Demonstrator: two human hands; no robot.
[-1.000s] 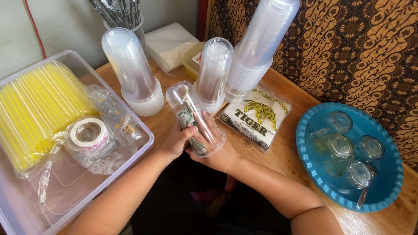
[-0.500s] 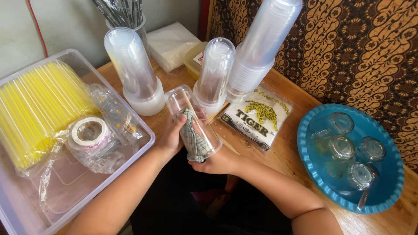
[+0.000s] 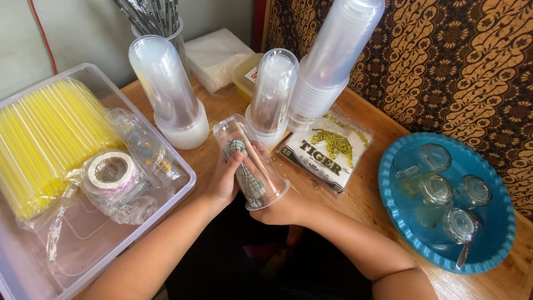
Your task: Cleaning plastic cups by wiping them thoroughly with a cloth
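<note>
A clear plastic cup (image 3: 230, 129) lies tilted over the table's near edge, with its bottom pointing up and left. My left hand (image 3: 222, 180) grips its outside wall. My right hand (image 3: 276, 210) is at the cup's mouth, with its fingers pushed inside against a green-and-white checked cloth (image 3: 250, 186). The cloth is pressed to the inner wall. Part of my right hand's fingers shows only through the plastic.
Three stacks of upturned clear cups (image 3: 166, 89) (image 3: 273, 94) (image 3: 333, 61) stand behind. A printed flat packet (image 3: 327, 153) lies to the right. Further right, a blue tray (image 3: 388, 189) holds upturned glass mugs. At the left, a clear bin (image 3: 183, 175) holds yellow straws (image 3: 44, 139) and a tape roll (image 3: 111, 169).
The cup has turned a little in my hands and the cloth has shifted along its inside. Both hands stay on the cup at about the same spot.
</note>
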